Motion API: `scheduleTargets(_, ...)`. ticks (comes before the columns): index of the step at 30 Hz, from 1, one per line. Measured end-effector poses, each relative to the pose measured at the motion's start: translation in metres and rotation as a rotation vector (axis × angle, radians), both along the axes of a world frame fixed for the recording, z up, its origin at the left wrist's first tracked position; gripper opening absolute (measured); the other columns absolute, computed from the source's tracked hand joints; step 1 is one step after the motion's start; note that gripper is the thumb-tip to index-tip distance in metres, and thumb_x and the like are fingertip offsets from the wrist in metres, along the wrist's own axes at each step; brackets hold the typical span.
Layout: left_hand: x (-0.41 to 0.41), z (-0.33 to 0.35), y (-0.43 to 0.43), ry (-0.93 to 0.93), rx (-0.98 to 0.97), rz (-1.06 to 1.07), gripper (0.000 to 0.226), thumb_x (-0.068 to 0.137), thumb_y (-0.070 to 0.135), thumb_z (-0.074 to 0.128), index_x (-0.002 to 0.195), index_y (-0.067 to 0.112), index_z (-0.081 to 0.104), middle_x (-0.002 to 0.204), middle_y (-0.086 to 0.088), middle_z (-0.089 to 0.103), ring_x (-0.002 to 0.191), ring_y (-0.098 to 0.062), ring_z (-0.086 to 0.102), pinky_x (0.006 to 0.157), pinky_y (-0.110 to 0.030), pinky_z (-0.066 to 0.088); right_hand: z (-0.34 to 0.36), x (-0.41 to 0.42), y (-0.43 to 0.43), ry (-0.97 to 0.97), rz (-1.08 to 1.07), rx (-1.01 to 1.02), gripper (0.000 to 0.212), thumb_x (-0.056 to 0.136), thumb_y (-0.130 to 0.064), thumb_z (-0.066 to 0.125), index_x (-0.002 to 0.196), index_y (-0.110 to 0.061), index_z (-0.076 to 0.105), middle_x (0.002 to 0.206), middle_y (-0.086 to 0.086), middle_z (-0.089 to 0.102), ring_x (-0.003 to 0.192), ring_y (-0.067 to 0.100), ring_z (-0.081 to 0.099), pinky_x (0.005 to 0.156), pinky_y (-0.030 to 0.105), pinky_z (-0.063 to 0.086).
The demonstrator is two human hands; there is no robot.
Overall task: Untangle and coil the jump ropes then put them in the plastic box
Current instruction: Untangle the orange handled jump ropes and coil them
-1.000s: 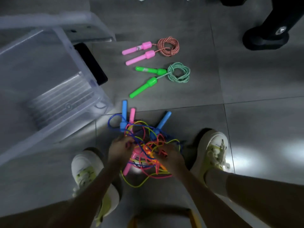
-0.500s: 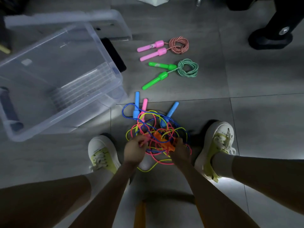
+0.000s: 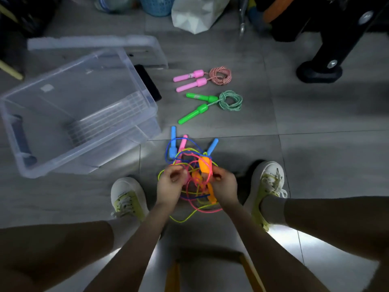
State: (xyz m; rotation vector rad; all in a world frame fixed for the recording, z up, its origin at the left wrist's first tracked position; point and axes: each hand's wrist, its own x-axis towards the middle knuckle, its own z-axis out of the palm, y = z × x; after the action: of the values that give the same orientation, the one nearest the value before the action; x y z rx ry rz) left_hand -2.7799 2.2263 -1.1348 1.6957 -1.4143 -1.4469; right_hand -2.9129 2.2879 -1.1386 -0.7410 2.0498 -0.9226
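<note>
A tangle of thin blue, pink and yellow jump ropes [image 3: 189,199] lies on the floor between my shoes, with blue handles [image 3: 173,142] and a pink handle sticking out at its far side. My left hand [image 3: 170,184] pinches cords on the tangle's left. My right hand [image 3: 224,186] grips an orange handle [image 3: 204,166] raised above the heap. Two coiled ropes lie farther off: one with pink handles [image 3: 190,80], one with green handles [image 3: 197,106]. The clear plastic box [image 3: 29,171] stands open to the left.
The box's lid [image 3: 94,42] lies behind it, a black phone [image 3: 148,82] at its right edge. A white bag [image 3: 196,12], a blue basket and a black stand foot [image 3: 319,71] are at the back. My shoes [image 3: 126,197] flank the tangle; a stool edge shows below.
My right hand has lifted an orange handle up out of the tangle. My left hand has risen slightly with cords. The camera view has tilted up, showing more of the room.
</note>
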Motion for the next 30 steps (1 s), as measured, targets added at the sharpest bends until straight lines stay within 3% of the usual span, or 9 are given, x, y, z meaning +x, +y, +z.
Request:
scheduleTargets(4,-0.014,0.064,-0.016,-0.028,-0.205,-0.078,0.006,0.084,0.021,0.066,0.089,0.023,0.062,0.089,0.001,0.066,0.081,-0.011,0.060,0.078,-0.027,0.047,0.064,0.001,-0.009,-0.151,-0.070,-0.140,0.026,0.070,-0.039,0.070,0.092,-0.024,0.074,0.076,-0.002,0.073,0.073,0.006,0.061,0.073,0.032,0.051)
scheduleTargets(7,-0.023,0.116,-0.021,0.127,-0.120,-0.133,0.005,0.085,0.020,0.066,0.084,0.016,0.064,0.077,-0.001,0.066,0.070,-0.012,0.059,0.077,-0.030,0.047,0.111,0.006,-0.014,-0.187,-0.017,-0.234,0.006,0.073,-0.032,0.073,0.078,-0.028,0.073,0.067,-0.008,0.069,0.067,0.003,0.055,0.068,0.033,0.048)
scheduleTargets(11,-0.026,0.168,-0.021,0.319,-0.022,-0.092,0.005,0.083,0.014,0.066,0.085,0.012,0.063,0.075,-0.005,0.065,0.057,-0.006,0.059,0.065,-0.023,0.049,0.159,0.010,-0.009,-0.146,0.079,-0.319,0.016,0.080,-0.017,0.071,0.082,-0.033,0.073,0.078,-0.008,0.073,0.074,-0.002,0.059,0.075,0.034,0.052)
scheduleTargets(15,-0.026,0.211,-0.022,0.489,0.112,-0.027,0.017,0.083,0.006,0.064,0.099,-0.001,0.061,0.077,-0.009,0.064,0.051,-0.007,0.060,0.056,-0.022,0.052,0.194,0.007,-0.002,0.126,0.201,-0.359,0.027,0.077,-0.038,0.066,0.104,-0.043,0.065,0.088,-0.002,0.073,0.081,0.009,0.063,0.078,0.035,0.049)
scheduleTargets(17,-0.025,0.229,-0.022,0.525,0.115,-0.041,0.007,0.087,0.000,0.057,0.092,0.002,0.062,0.067,-0.003,0.066,0.053,-0.010,0.062,0.054,-0.020,0.054,0.214,0.000,-0.001,0.176,0.310,-0.354,0.032,0.079,-0.031,0.067,0.111,-0.036,0.066,0.092,-0.003,0.072,0.086,0.013,0.063,0.081,0.032,0.048)
scheduleTargets(19,-0.021,0.243,-0.024,0.484,0.058,-0.089,0.017,0.091,0.000,0.050,0.084,0.010,0.062,0.058,0.005,0.066,0.055,-0.008,0.061,0.056,-0.018,0.053,0.235,-0.010,0.000,0.098,0.408,-0.280,0.037,0.082,-0.019,0.068,0.119,-0.021,0.063,0.106,0.000,0.070,0.092,0.012,0.061,0.089,0.029,0.048)
scheduleTargets(22,-0.014,0.264,-0.025,0.403,-0.010,-0.264,0.021,0.091,-0.001,0.049,0.087,0.015,0.063,0.059,0.008,0.067,0.055,-0.002,0.061,0.059,-0.018,0.051,0.266,-0.029,-0.006,0.199,0.336,-0.307,0.035,0.084,-0.014,0.065,0.118,-0.011,0.062,0.112,0.005,0.067,0.094,0.011,0.058,0.093,0.030,0.046)
scheduleTargets(26,-0.009,0.294,-0.023,0.379,-0.034,-0.486,0.018,0.090,0.001,0.052,0.092,0.012,0.065,0.070,0.003,0.069,0.064,-0.005,0.064,0.066,-0.019,0.052,0.298,-0.031,-0.020,0.515,0.550,-0.413,0.058,0.077,-0.046,0.055,0.128,-0.020,0.055,0.122,0.002,0.062,0.113,0.021,0.054,0.100,0.034,0.039)
scheduleTargets(30,0.000,0.317,-0.028,0.448,-0.014,-0.505,0.021,0.095,0.004,0.044,0.094,0.009,0.065,0.070,0.003,0.070,0.065,-0.006,0.065,0.067,-0.021,0.053,0.320,-0.037,-0.029,0.591,0.640,-0.387,0.042,0.080,-0.046,0.059,0.116,-0.024,0.065,0.110,-0.002,0.069,0.102,0.017,0.060,0.091,0.034,0.043)
